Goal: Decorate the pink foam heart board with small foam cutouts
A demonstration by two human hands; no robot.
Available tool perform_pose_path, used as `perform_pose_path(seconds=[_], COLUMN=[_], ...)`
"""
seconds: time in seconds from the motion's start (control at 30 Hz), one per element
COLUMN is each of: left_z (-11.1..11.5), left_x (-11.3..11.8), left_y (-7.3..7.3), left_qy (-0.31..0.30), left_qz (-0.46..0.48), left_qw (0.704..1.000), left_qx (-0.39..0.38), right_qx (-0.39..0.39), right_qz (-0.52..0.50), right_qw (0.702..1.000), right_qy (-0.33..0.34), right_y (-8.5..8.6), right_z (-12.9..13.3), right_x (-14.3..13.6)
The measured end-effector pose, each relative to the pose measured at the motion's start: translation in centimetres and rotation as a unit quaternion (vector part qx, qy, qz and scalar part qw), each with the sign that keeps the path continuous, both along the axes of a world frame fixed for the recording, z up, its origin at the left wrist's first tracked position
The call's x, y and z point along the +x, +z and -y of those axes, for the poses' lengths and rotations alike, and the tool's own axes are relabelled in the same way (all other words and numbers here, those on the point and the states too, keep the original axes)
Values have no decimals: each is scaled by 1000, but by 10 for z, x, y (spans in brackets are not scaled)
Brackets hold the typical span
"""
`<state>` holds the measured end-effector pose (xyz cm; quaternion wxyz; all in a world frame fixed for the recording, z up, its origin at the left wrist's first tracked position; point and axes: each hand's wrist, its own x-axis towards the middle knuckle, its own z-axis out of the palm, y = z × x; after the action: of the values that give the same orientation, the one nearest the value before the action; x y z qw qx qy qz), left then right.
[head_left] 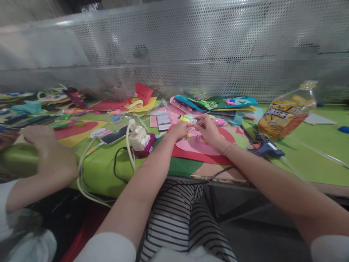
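Observation:
My left hand (180, 130) and my right hand (209, 131) meet over a pink paper shape (188, 145) lying on larger red paper (211, 158). The fingertips of both are pinched close together. Whatever is between them is too small and blurred to name. Just below my fingers, a small purple and yellow piece (201, 140) sits on the pink paper. A bright pink lump (219, 122) lies beyond my right hand, and a yellow piece (183, 119) beyond my left. Clear plastic wrapping shows around these pieces.
To the right stand a bottle of orange liquid (286, 112) and a dark blue glue gun (268, 147). A power adapter (140, 140) with cables and a phone (114, 135) lie left. Stacked colourful felt pieces (215, 103) sit behind. Another person's arm (51, 160) rests at far left.

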<state>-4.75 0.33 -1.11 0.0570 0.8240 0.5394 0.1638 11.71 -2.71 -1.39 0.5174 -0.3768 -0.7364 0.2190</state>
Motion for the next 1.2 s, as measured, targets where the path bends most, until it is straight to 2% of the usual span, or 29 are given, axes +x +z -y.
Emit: perform_pose_path(seconds=[0.3, 0.87, 1.2], left_z=[-2, 8, 6], left_x=[0, 3, 2], left_y=[-2, 4, 2], left_qy=[-4, 0, -5], left_qz=[-2, -31, -16], left_qw=[1000, 1000, 1000], left_qx=[3, 5, 8], right_qx=[5, -14, -29], right_qz=[1, 17, -30], right_qw=[1000, 1000, 999], right_qy=[2, -2, -3], right_y=[-1, 0, -1], right_z=[-2, -5, -6], right_x=[1, -1, 1])
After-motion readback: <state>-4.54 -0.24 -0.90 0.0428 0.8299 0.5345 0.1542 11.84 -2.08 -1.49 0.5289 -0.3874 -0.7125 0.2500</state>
